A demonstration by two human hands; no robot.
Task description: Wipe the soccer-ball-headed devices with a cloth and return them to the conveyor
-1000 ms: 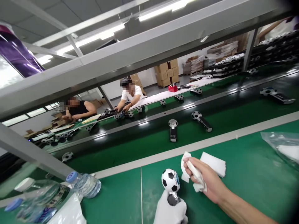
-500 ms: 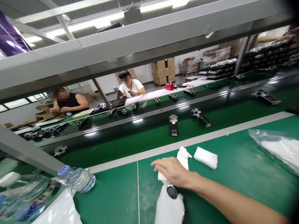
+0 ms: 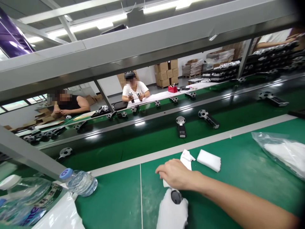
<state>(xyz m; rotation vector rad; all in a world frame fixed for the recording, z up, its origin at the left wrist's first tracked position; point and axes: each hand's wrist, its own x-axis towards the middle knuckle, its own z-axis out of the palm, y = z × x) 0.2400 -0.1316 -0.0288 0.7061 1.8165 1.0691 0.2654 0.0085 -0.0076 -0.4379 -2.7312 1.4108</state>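
My left hand [image 3: 172, 211], in a white glove, grips the handle of a football-headed handheld device [image 3: 176, 196] at the bottom centre. My bare right hand [image 3: 175, 174] is closed over the device's head with a white cloth [image 3: 186, 158] pressed round it, so the ball is hidden. A folded white pad [image 3: 209, 160] lies on the green table [image 3: 238, 178] just right of my right hand.
A water bottle [image 3: 79, 182] lies at the lower left beside a larger bottle [image 3: 26, 203]. A clear plastic bag [image 3: 278, 152] sits at the right. Several football devices [image 3: 181, 125] ride the dark conveyor beyond. Two people sit across the line. A grey frame beam [image 3: 143, 47] crosses overhead.
My right hand moved the cloth from beside the ball onto it, covering the ball. The folded pad was left on the table. Devices on the conveyor drifted slightly right.
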